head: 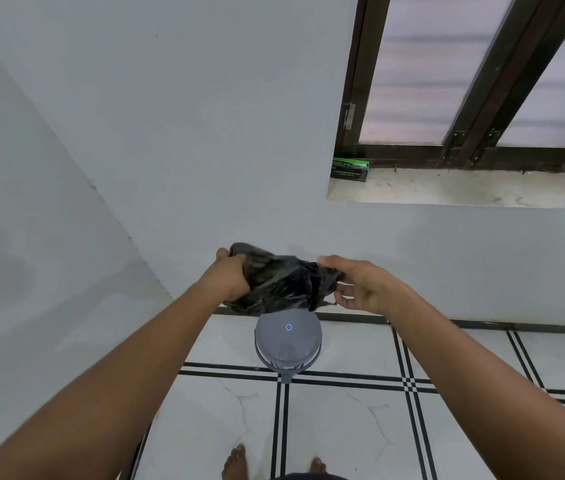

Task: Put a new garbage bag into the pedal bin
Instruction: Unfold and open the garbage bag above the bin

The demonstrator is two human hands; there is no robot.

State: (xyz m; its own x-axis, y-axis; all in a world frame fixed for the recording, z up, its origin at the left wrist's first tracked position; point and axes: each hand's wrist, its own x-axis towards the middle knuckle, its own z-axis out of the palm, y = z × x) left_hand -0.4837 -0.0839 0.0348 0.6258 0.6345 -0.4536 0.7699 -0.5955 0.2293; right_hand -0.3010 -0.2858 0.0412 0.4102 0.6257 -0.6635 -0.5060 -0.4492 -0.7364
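Observation:
A crumpled black garbage bag (279,282) hangs in the air above the bin, held at both ends. My left hand (229,277) grips its left side with fingers wrapped over the top edge. My right hand (360,285) pinches the right end between thumb and fingers. Directly below stands the grey round pedal bin (288,342) with its lid shut and a small blue sticker on top. Its pedal (285,377) pokes out toward me. The bag hides the bin's far edge.
The bin stands on a white tiled floor with black stripes, close to the white wall and a corner at the left. A green-and-black box of garbage bags (349,169) sits on the window sill (464,192) at upper right. My bare feet (236,464) show at the bottom.

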